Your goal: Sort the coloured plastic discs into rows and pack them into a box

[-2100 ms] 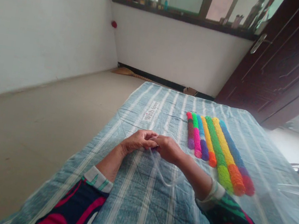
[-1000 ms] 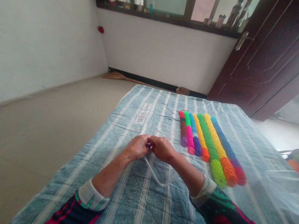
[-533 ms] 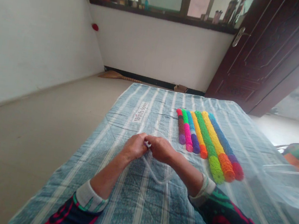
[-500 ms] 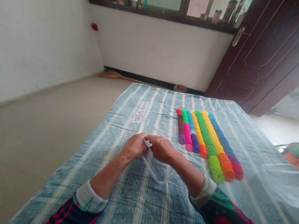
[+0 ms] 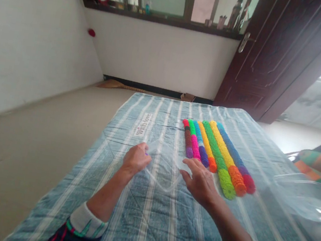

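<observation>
My left hand (image 5: 136, 159) is closed, with a bit of a small purple piece (image 5: 146, 154) showing at its fingertips. Most of that piece is hidden by the fingers. Between my hands, on the striped cloth, is a clear plastic tray or lid (image 5: 165, 187) with rounded corners; its edges are faint. My right hand (image 5: 199, 180) is by the right side of the clear plastic, thumb and fingers apart, with nothing visible in it. Just beyond this hand lie several colourful rods of stacked notched discs (image 5: 218, 153), side by side.
The table carries a blue and white striped cloth (image 5: 121, 219) with a "With love" label (image 5: 143, 124). A large clear plastic container (image 5: 303, 196) stands at the right edge. Behind are a brown door (image 5: 256, 66) and a window ledge (image 5: 163, 21) with bottles and a mirror.
My hands were together at the fingertips and have moved apart, the right hand going right and its fingers spreading. The clear plastic now shows between them. The view has shifted slightly.
</observation>
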Action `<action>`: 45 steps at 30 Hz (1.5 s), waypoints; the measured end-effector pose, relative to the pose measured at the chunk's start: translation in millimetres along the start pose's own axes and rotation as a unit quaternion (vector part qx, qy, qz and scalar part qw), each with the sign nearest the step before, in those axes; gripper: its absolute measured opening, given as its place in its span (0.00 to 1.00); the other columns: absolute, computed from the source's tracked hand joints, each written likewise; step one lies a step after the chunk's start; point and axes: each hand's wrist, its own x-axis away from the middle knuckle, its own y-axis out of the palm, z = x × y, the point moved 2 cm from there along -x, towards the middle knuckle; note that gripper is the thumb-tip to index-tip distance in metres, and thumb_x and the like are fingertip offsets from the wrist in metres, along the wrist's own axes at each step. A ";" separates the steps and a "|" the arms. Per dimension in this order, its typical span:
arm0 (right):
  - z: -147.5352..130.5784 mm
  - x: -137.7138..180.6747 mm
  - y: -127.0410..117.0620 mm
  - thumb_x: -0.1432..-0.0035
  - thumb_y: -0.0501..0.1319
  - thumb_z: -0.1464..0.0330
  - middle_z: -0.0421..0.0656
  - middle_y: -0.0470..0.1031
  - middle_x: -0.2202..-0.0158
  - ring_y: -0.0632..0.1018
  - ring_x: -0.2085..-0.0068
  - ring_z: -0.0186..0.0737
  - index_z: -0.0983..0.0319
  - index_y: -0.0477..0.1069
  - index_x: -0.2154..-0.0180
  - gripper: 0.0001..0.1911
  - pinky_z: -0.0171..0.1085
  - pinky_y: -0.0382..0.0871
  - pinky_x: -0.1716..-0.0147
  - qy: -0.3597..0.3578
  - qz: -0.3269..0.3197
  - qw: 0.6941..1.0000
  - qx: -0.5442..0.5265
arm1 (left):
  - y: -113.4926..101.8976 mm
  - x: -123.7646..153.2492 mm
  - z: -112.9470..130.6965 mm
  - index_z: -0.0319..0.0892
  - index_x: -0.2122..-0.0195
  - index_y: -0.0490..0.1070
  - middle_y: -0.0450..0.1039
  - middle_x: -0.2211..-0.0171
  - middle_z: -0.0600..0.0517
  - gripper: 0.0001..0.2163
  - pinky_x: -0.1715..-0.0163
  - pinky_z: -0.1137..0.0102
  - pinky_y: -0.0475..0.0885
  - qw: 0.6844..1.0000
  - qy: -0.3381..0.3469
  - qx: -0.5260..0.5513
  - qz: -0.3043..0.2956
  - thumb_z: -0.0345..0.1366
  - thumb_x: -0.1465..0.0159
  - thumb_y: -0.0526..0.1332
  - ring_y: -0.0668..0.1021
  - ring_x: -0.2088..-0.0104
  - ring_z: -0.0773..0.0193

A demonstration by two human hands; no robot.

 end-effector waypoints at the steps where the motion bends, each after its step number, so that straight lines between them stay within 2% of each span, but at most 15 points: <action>1: 6.2 -1.6 -1.0 0.40 0.59 0.68 0.47 0.75 0.55 0.76 0.56 0.44 0.60 0.71 0.54 0.12 0.39 0.67 0.59 0.004 0.012 1.000 -0.009 | -0.6 -3.3 -0.1 0.39 0.56 0.72 0.79 0.60 0.45 0.18 0.62 0.72 0.69 1.000 -0.001 -0.005 0.003 0.29 0.49 0.59 0.79 0.58 0.58; 4: 25.6 -13.4 -7.9 0.38 0.58 0.67 0.45 0.75 0.57 0.76 0.57 0.42 0.59 0.72 0.55 0.10 0.38 0.67 0.59 0.029 0.048 0.998 -0.004 | -3.4 -11.6 1.3 0.39 0.55 0.72 0.79 0.60 0.45 0.18 0.63 0.72 0.69 1.000 -0.009 -0.020 0.007 0.30 0.49 0.59 0.79 0.59 0.57; 6: 36.6 -24.6 -11.8 0.38 0.57 0.69 0.45 0.75 0.57 0.75 0.56 0.43 0.59 0.73 0.57 0.09 0.37 0.66 0.58 0.035 0.048 0.998 0.029 | -5.7 -15.7 2.2 0.40 0.55 0.72 0.79 0.60 0.45 0.17 0.64 0.72 0.69 0.999 -0.017 -0.030 0.008 0.31 0.48 0.59 0.79 0.58 0.57; 12: 54.2 -56.5 -3.5 0.41 0.60 0.69 0.46 0.72 0.56 0.70 0.51 0.45 0.59 0.74 0.58 0.08 0.39 0.63 0.53 -0.006 -0.041 0.993 0.106 | -8.4 -21.5 -3.0 0.40 0.57 0.71 0.79 0.59 0.44 0.15 0.65 0.70 0.69 0.999 -0.028 -0.046 0.004 0.32 0.47 0.59 0.79 0.58 0.54; 18: 60.0 -75.9 7.8 0.47 0.66 0.66 0.48 0.68 0.51 0.66 0.47 0.48 0.58 0.72 0.52 0.18 0.41 0.62 0.50 -0.023 -0.096 0.985 0.143 | -7.9 -19.8 -5.9 0.41 0.55 0.70 0.78 0.57 0.45 0.17 0.64 0.72 0.69 0.999 -0.028 -0.034 -0.022 0.34 0.47 0.60 0.79 0.58 0.56; 35: 64.7 -87.5 11.6 0.49 0.66 0.67 0.46 0.69 0.56 0.69 0.51 0.46 0.61 0.73 0.59 0.14 0.39 0.61 0.55 -0.021 -0.135 0.982 0.128 | -9.5 -16.4 -2.8 0.38 0.50 0.68 0.78 0.57 0.45 0.20 0.63 0.71 0.68 1.000 -0.015 -0.008 -0.024 0.34 0.46 0.59 0.79 0.58 0.57; 45: 61.9 -91.4 8.9 0.51 0.64 0.73 0.44 0.69 0.59 0.70 0.55 0.42 0.62 0.71 0.65 0.08 0.36 0.61 0.59 -0.037 -0.129 0.983 0.126 | -10.7 -16.7 -4.7 0.37 0.51 0.70 0.78 0.60 0.45 0.19 0.65 0.72 0.68 1.000 0.004 0.003 -0.019 0.35 0.44 0.58 0.79 0.61 0.58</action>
